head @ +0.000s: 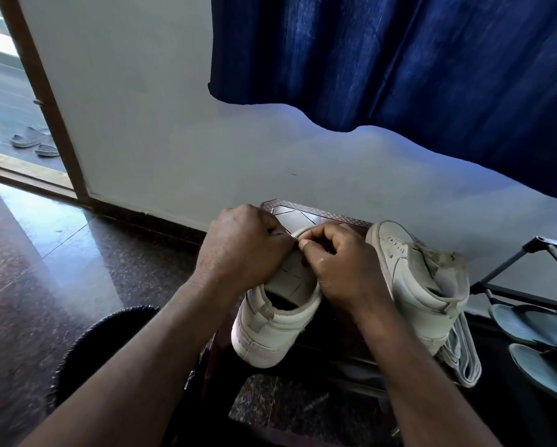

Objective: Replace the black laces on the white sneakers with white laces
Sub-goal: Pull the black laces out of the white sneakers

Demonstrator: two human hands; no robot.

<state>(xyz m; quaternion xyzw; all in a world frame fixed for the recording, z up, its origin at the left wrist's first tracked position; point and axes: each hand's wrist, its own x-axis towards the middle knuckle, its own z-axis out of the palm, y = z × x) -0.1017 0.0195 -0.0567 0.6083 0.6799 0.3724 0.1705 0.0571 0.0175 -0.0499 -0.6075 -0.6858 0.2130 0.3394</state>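
Observation:
Two white high-top sneakers stand on a small brown stool. The left sneaker has its heel toward me. My left hand is curled over its front, and my right hand is curled beside it. Their fingertips meet over the eyelet area and pinch something thin there; I cannot tell if it is a lace. The front of this sneaker is hidden by my hands. The right sneaker stands untouched and shows no lace. A bundle of white laces hangs by its heel.
A black shoe rack with grey flip-flops stands at the right. A dark round mat lies on the polished floor at the left. A blue curtain hangs above. Grey slippers lie outside the open door.

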